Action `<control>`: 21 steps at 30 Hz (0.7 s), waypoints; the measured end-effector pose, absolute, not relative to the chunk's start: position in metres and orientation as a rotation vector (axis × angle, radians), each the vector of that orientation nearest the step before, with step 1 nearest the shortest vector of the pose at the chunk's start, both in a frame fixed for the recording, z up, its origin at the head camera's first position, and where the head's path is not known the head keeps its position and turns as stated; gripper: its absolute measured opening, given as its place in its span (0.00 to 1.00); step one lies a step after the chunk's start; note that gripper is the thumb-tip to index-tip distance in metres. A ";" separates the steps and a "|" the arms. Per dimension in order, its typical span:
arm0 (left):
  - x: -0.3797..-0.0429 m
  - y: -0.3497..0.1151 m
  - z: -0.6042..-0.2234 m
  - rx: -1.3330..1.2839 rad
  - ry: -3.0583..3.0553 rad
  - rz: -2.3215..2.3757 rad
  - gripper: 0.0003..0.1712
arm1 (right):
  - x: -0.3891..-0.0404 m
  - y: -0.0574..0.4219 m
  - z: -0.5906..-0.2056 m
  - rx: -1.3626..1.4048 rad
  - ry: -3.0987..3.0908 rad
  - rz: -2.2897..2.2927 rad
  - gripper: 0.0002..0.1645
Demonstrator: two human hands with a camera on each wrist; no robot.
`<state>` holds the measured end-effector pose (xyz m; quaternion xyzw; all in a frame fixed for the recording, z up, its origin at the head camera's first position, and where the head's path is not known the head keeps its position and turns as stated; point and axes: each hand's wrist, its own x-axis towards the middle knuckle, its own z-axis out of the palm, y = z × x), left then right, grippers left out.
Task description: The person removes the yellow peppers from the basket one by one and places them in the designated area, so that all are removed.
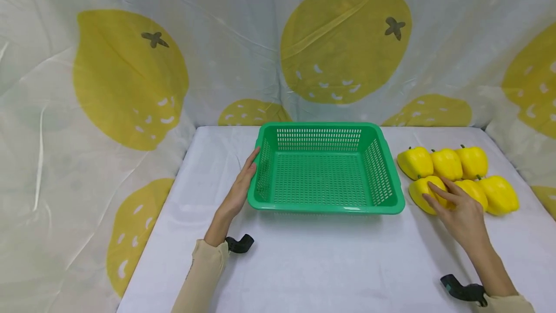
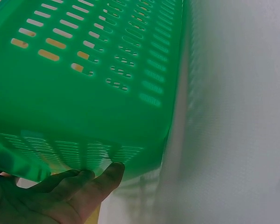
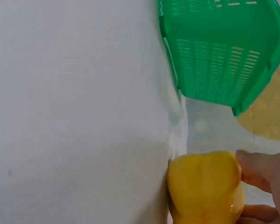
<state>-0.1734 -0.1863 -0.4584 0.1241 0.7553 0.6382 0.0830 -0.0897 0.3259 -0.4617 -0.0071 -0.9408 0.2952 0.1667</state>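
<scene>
A green plastic basket point(image 1: 326, 209) with slotted walls stands on the white cloth with nothing inside. Against its left wall my left hand point(image 1: 238, 190) rests from outside; in the left wrist view its extended fingers point(image 2: 95, 189) touch the slotted side. To the right of the basket, several yellow bell peppers lie in two rows. My right hand point(image 1: 462, 214) holds the front row's leftmost bell pepper point(image 1: 418, 196) between thumb and fingers. That pepper point(image 3: 203, 186) sits on the cloth in the right wrist view, its far side partly hidden.
Behind the held one, the back row has three bell peppers point(image 1: 447, 164). More peppers point(image 1: 499, 194) lie at the right end of the front row, partly behind my hand. A lemon-print curtain point(image 1: 234, 52) closes off the table's back and sides. White tablecloth point(image 1: 330, 264) spreads in front of the basket.
</scene>
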 end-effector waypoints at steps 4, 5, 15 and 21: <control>-0.174 -0.186 -0.459 0.383 2.255 1.907 0.31 | -0.089 0.328 -0.459 -0.008 -2.707 0.843 0.27; -0.174 -0.186 -0.460 0.385 2.252 1.907 0.31 | -0.088 0.328 -0.458 -0.017 -2.715 0.845 0.27; -0.171 -0.183 -0.458 0.361 2.291 1.855 0.31 | -0.085 0.333 -0.459 -0.057 -2.751 0.833 0.29; -0.169 -0.189 -0.450 0.333 2.397 1.767 0.31 | -0.086 0.334 -0.451 -0.019 -2.701 0.869 0.28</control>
